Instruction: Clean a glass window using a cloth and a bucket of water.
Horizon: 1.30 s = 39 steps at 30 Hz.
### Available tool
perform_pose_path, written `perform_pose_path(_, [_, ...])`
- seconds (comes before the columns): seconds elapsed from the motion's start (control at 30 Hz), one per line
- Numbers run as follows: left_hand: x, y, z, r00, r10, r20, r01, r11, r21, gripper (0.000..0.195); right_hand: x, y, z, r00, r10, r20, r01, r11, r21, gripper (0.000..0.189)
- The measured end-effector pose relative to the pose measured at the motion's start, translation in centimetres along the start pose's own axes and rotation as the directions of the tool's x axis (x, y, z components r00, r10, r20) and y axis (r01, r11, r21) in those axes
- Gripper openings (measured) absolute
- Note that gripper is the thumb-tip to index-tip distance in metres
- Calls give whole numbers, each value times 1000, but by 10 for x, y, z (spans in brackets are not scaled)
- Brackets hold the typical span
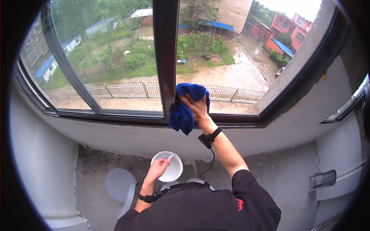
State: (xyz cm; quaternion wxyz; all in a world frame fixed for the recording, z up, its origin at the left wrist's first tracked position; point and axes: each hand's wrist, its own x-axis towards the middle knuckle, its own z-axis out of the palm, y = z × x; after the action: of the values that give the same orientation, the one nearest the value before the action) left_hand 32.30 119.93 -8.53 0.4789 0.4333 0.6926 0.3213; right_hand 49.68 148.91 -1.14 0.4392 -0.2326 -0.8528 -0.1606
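My right hand (199, 109) is pressed flat with spread fingers on a dark blue cloth (181, 117). The cloth lies against the lower end of the dark vertical window post (167, 57), where it meets the bottom rail, and overlaps the right pane's corner. My left hand (158, 169) is held low in front of my body, pinching a small, thin whitish piece (171, 157) between thumb and fingers; what it is I cannot tell. Below that hand stands a white bucket (177, 172) with a pale, smeared rim.
A round pale disc-like object (119, 183) is at the lower left above the bare concrete floor (95, 161). A dark fixture (325, 178) juts out at the right wall. Under the window runs a grey-white wall (138, 137). A cable (213, 161) hangs from my right wrist strap.
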Motion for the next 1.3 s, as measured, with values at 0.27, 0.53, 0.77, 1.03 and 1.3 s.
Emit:
perform_pose_path(0.27, [12, -20, 3, 999, 52, -12, -53, 998, -47, 46, 145, 5, -67, 988, -28, -154, 8, 992, -129, 63])
perform_pose_path(0.53, [21, -28, 3, 998, 60, -3, -60, 998, 3, 52, 264, 10, -138, 916, -155, -370, 126, 987, -99, 79])
perform_pose_path(0.77, [23, -13, -5, 999, 41, 25, -42, 998, 45, 48, 323, 15, -159, 792, -140, -595, 150, 988, -34, 70])
perform_pose_path(1.03, [32, -27, -6, 999, 8, 54, -12, 997, 73, 50, 335, 87, -207, 898, -215, -383, -27, 843, -537, 77])
perform_pose_path(1.3, [38, -33, -1, 998, -31, 59, 32, 999, -13, 50, 344, 205, -309, 742, -442, -504, 208, 866, -454, 52])
